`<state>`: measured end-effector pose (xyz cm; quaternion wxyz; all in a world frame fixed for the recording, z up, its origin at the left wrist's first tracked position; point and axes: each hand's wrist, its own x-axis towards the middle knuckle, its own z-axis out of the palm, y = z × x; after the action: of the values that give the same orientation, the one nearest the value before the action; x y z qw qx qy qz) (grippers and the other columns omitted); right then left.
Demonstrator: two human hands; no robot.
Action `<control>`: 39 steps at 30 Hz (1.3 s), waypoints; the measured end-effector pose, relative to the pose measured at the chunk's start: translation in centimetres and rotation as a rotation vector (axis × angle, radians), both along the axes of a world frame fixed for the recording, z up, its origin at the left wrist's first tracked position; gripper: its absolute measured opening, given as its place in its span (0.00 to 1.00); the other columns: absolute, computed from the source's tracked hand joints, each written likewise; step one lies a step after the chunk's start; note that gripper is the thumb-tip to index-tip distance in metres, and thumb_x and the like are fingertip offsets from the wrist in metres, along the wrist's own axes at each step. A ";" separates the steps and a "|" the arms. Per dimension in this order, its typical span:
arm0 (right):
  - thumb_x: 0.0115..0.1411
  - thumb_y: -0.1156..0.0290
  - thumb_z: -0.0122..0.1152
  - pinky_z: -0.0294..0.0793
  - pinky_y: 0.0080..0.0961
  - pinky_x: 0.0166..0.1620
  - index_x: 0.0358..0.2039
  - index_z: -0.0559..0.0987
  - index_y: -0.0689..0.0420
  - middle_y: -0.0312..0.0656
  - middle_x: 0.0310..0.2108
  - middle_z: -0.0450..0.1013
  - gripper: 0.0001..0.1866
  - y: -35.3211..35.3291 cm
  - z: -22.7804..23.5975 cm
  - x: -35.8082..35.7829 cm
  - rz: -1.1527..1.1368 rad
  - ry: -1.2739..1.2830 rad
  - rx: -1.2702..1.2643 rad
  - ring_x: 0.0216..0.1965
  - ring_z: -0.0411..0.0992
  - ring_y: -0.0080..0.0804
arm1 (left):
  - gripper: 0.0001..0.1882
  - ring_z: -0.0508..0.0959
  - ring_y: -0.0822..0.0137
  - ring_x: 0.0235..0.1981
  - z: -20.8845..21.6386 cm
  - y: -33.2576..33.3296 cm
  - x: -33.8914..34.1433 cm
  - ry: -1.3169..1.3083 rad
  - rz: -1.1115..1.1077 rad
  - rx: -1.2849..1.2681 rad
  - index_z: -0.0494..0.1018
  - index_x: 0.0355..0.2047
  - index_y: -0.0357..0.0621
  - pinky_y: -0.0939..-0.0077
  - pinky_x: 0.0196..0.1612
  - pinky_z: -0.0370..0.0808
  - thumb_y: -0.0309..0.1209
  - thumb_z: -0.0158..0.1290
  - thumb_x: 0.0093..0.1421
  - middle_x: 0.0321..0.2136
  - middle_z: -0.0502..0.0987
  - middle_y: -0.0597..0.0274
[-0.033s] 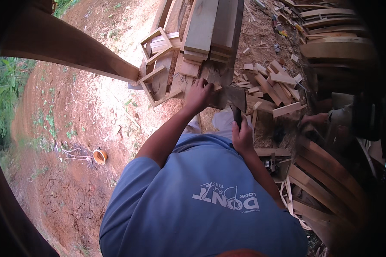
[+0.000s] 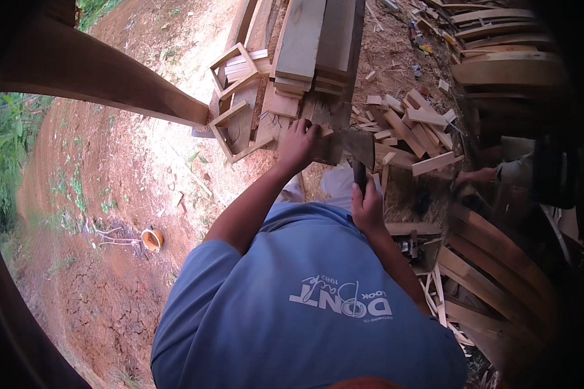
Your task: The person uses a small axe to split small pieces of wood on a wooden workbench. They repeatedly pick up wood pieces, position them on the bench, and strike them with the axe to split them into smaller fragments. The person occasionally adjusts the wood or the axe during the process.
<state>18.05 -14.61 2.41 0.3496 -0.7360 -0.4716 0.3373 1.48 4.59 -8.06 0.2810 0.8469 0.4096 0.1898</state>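
My left hand [image 2: 297, 146] is closed at the near end of the wooden bench [image 2: 324, 110], its fingers curled round a small piece of wood [image 2: 326, 132]. Only the right tip of that piece shows past my knuckles. In my right hand [image 2: 367, 204] I grip the dark handle of a broad-bladed chopper [image 2: 359, 148]. Its blade reaches up beside the bench, just right of the wood piece; I cannot tell whether they touch. Left of my left hand lie two angled wooden frames [image 2: 232, 152].
Long boards [image 2: 302, 39] are stacked on the far part of the bench. Offcuts [image 2: 422, 129] lie heaped at the right, before curved timbers [image 2: 506, 71]. A post [image 2: 104, 74] slants in from the left. An orange bucket [image 2: 152, 239] stands on the dirt. Another person's hand [image 2: 477, 178] shows at right.
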 end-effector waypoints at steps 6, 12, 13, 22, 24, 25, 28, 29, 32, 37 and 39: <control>0.72 0.67 0.56 0.78 0.51 0.41 0.57 0.73 0.66 0.62 0.35 0.80 0.18 0.4 -0.7 0.5 -0.075 -0.041 -0.058 0.39 0.81 0.64 | 0.20 0.75 0.64 0.49 2.4 -1.4 -2.4 -0.452 0.098 -0.548 0.72 0.61 0.39 0.72 0.54 0.72 0.37 0.53 0.75 0.50 0.75 0.58; 0.70 0.65 0.59 0.80 0.55 0.43 0.59 0.70 0.63 0.60 0.42 0.79 0.21 4.7 -7.5 1.8 -0.043 -0.396 -0.206 0.42 0.81 0.62 | 0.25 0.75 0.76 0.46 4.9 -2.8 -7.2 -0.690 0.334 -1.191 0.70 0.66 0.39 0.79 0.49 0.72 0.42 0.51 0.76 0.48 0.77 0.66; 0.70 0.65 0.59 0.80 0.55 0.43 0.60 0.69 0.62 0.60 0.44 0.79 0.23 5.9 -7.5 1.6 -0.025 -0.449 -0.240 0.43 0.81 0.61 | 0.25 0.75 0.77 0.46 5.1 -2.9 -7.9 -0.716 0.354 -1.209 0.70 0.66 0.39 0.79 0.49 0.72 0.42 0.51 0.76 0.48 0.78 0.67; 0.70 0.67 0.60 0.78 0.53 0.50 0.65 0.62 0.64 0.60 0.53 0.72 0.29 9.2 -8.9 -0.6 0.051 -0.539 -0.277 0.51 0.77 0.60 | 0.22 0.78 0.68 0.38 4.0 -6.4 -9.1 -0.405 0.386 -0.740 0.77 0.53 0.35 0.70 0.44 0.78 0.38 0.65 0.66 0.41 0.80 0.57; 0.70 0.69 0.59 0.77 0.52 0.51 0.65 0.62 0.64 0.59 0.54 0.71 0.28 8.7 -10.3 -0.4 0.089 -0.655 -0.238 0.51 0.76 0.59 | 0.23 0.79 0.66 0.35 3.8 -6.7 -8.6 -0.411 0.401 -0.724 0.77 0.50 0.34 0.68 0.42 0.79 0.40 0.67 0.64 0.36 0.81 0.56; 0.70 0.70 0.58 0.77 0.51 0.52 0.65 0.62 0.64 0.59 0.55 0.71 0.27 8.3 -10.6 -0.4 0.113 -0.714 -0.219 0.52 0.76 0.59 | 0.24 0.79 0.65 0.34 3.0 -6.8 -8.5 -0.412 0.427 -0.723 0.77 0.48 0.33 0.67 0.41 0.79 0.41 0.68 0.63 0.35 0.81 0.55; 0.71 0.70 0.59 0.78 0.44 0.51 0.62 0.68 0.66 0.56 0.52 0.74 0.23 8.1 -5.1 -1.8 0.156 -0.874 0.105 0.48 0.78 0.52 | 0.26 0.80 0.62 0.33 4.2 -6.1 -6.8 -0.375 0.499 -0.679 0.76 0.44 0.30 0.65 0.39 0.78 0.43 0.69 0.60 0.33 0.80 0.51; 0.71 0.69 0.59 0.78 0.42 0.50 0.60 0.70 0.66 0.55 0.51 0.75 0.22 8.2 -3.6 -2.2 0.184 -0.542 0.018 0.48 0.79 0.49 | 0.26 0.79 0.64 0.33 4.0 -5.9 -6.1 -0.366 0.514 -0.646 0.75 0.44 0.30 0.67 0.38 0.78 0.43 0.70 0.60 0.33 0.80 0.52; 0.71 0.68 0.61 0.79 0.35 0.49 0.56 0.75 0.68 0.50 0.47 0.78 0.19 8.4 -1.5 -3.4 0.197 0.215 -0.162 0.46 0.80 0.38 | 0.28 0.79 0.68 0.34 5.0 -5.2 -3.9 -0.339 0.533 -0.599 0.72 0.41 0.32 0.70 0.36 0.77 0.45 0.71 0.60 0.33 0.79 0.54; 0.72 0.72 0.60 0.81 0.31 0.51 0.56 0.76 0.68 0.43 0.47 0.80 0.17 9.0 -1.8 -3.2 0.020 0.633 -0.189 0.45 0.80 0.30 | 0.25 0.82 0.61 0.38 5.4 -3.8 -3.5 -0.524 0.444 -0.851 0.72 0.43 0.31 0.66 0.39 0.82 0.45 0.65 0.66 0.36 0.78 0.52; 0.72 0.74 0.58 0.80 0.31 0.54 0.59 0.74 0.68 0.44 0.49 0.79 0.18 8.7 -1.4 -1.5 -0.008 0.798 -0.302 0.47 0.79 0.30 | 0.20 0.82 0.66 0.40 7.3 -2.0 -5.3 -0.733 0.306 -1.211 0.72 0.47 0.32 0.70 0.40 0.85 0.40 0.61 0.71 0.38 0.78 0.56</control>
<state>16.54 -5.93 1.01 0.3943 -0.5926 -0.2417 0.6595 -3.84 2.55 -0.71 0.7904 0.3577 0.4362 0.2388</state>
